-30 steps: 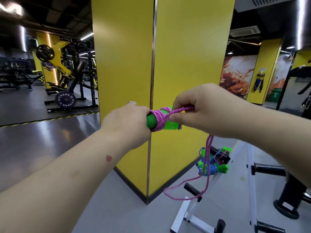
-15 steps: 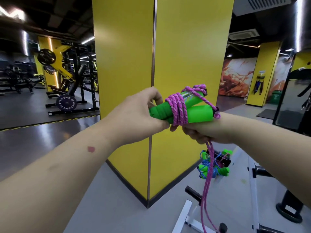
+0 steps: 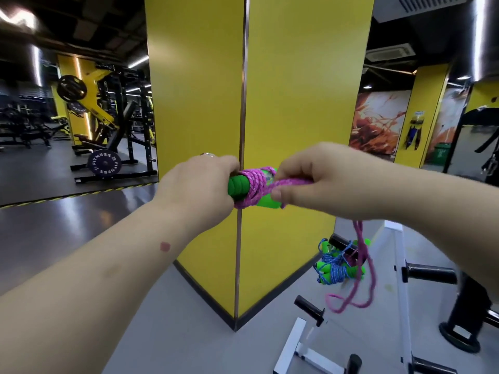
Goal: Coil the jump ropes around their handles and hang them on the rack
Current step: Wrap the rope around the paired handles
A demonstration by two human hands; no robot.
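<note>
The left hand [image 3: 197, 187] grips the ribbed green foam handles [image 3: 239, 186], held level in front of the yellow pillar [image 3: 297, 103]. The right hand [image 3: 310, 179] pinches the braided pink-and-white jump rope [image 3: 252, 184]. Each turn should probably be pulled snug beside the last; the slack tail [image 3: 361, 265] dangles near the blue rope bundle [image 3: 334, 268] on the white rack [image 3: 399, 265].

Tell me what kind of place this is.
Almost certainly a commercial gym: a weight plate marked "FITNESS" rests against a black and yellow weight machine, and a white rack with black pegs already carries a coiled blue jump rope.
</note>
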